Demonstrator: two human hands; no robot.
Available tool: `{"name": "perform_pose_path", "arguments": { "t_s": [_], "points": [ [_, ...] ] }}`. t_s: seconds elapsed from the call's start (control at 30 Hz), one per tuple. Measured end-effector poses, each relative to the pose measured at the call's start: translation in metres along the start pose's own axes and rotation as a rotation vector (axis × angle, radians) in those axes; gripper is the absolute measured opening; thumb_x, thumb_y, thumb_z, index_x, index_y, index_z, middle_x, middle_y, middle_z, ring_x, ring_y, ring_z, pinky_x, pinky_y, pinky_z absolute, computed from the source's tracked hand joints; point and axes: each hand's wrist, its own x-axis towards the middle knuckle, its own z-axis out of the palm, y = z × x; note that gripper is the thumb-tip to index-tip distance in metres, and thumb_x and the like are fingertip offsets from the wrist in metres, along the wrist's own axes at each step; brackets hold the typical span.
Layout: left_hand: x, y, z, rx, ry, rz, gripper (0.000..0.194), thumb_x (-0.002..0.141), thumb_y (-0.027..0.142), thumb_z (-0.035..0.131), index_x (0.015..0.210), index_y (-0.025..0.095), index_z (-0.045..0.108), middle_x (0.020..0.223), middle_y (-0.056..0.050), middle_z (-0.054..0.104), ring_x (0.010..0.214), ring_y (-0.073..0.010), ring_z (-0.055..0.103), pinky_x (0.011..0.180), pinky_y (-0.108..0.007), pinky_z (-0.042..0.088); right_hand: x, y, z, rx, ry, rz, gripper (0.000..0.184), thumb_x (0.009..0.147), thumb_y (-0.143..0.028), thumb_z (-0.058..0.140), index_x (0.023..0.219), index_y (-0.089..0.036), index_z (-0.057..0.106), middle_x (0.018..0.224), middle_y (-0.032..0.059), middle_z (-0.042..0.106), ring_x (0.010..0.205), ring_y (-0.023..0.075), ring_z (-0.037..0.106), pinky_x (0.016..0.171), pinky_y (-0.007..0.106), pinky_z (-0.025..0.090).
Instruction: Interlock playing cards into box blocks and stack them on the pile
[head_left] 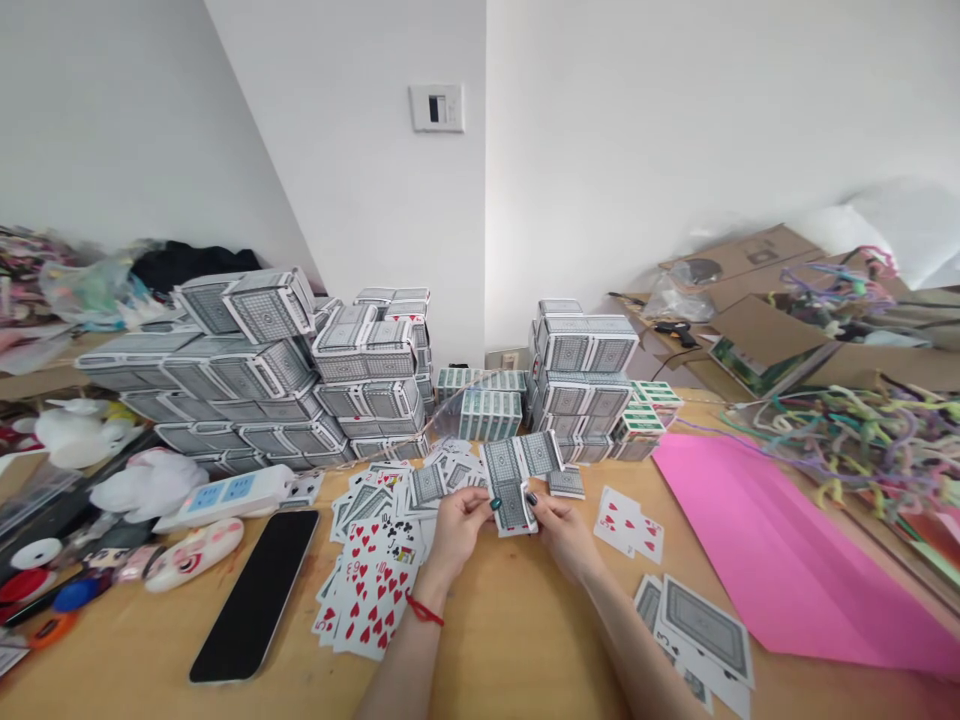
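Both my hands meet at the middle of the wooden table [525, 640], holding a small piece made of folded playing cards [514, 475] with green patterned backs. My left hand [459, 530] pinches its left lower part. My right hand [561, 530] grips its lower right edge with the fingertips. A red string is tied round my left wrist. Loose cards with red hearts [369, 590] lie face up under my left forearm. Two heart cards [628, 522] lie to the right of my right hand.
Stacks of folded card blocks [262, 370] and another stack [581, 375] stand at the back. A black phone [259, 592] lies at the left, a pink paper sheet [772, 555] at the right. Face-down cards [701, 625], cardboard boxes [757, 320], pipe cleaners [855, 430] and small toys surround them.
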Motion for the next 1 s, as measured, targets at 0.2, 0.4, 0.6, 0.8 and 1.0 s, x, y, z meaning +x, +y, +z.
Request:
{"name": "perform_pose_path", "arguments": {
  "t_s": [0.2, 0.4, 0.6, 0.8, 1.0],
  "points": [
    [-0.001, 0.001, 0.002, 0.032, -0.015, 0.007, 0.02, 0.06, 0.03, 0.07, 0.067, 0.015, 0.059, 0.066, -0.003, 0.067, 0.062, -0.0185, 0.063, 0.061, -0.03, 0.05, 0.001, 0.005, 0.001, -0.197, 0.171, -0.035, 0.044, 0.07, -0.057, 0.051, 0.068, -0.015, 0.064, 0.061, 0.0029, 0.055, 0.062, 0.0167, 0.048, 0.057, 0.026, 0.038],
    [-0.001, 0.001, 0.002, 0.05, -0.033, 0.01, 0.02, 0.061, 0.031, 0.069, 0.066, 0.015, 0.059, 0.065, -0.002, 0.066, 0.062, -0.0185, 0.062, 0.062, -0.032, 0.051, 0.0, 0.005, 0.004, -0.267, 0.227, -0.068, 0.046, 0.071, -0.057, 0.05, 0.067, -0.013, 0.063, 0.062, 0.0032, 0.057, 0.06, 0.0162, 0.048, 0.056, 0.025, 0.036],
    [0.0, -0.002, 0.001, 0.072, -0.075, 0.008, 0.017, 0.064, 0.029, 0.067, 0.068, 0.014, 0.058, 0.065, -0.003, 0.065, 0.061, -0.0174, 0.061, 0.062, -0.031, 0.05, -0.002, 0.003, 0.006, -0.336, 0.283, -0.092, 0.046, 0.072, -0.056, 0.049, 0.068, -0.012, 0.062, 0.06, 0.0023, 0.054, 0.057, 0.0148, 0.044, 0.055, 0.025, 0.034],
    [0.0, 0.001, 0.003, 0.138, -0.043, 0.138, 0.012, 0.067, 0.025, 0.063, 0.071, 0.015, 0.059, 0.067, -0.002, 0.065, 0.064, -0.0154, 0.059, 0.062, -0.025, 0.045, -0.002, 0.0, 0.009, -0.352, 0.24, -0.115, 0.045, 0.073, -0.056, 0.048, 0.063, -0.014, 0.06, 0.06, 0.0021, 0.052, 0.056, 0.0142, 0.042, 0.054, 0.025, 0.034],
    [-0.006, 0.008, 0.013, -0.003, -0.087, 0.075, 0.032, 0.063, 0.025, 0.068, 0.093, 0.014, 0.063, 0.095, -0.009, 0.067, 0.087, -0.0228, 0.061, 0.079, -0.033, 0.045, -0.003, 0.003, 0.017, -0.375, 0.096, -0.14, 0.042, 0.076, -0.053, 0.048, 0.061, -0.016, 0.058, 0.058, 0.0008, 0.048, 0.055, 0.0132, 0.041, 0.052, 0.024, 0.034]
  ]
}}
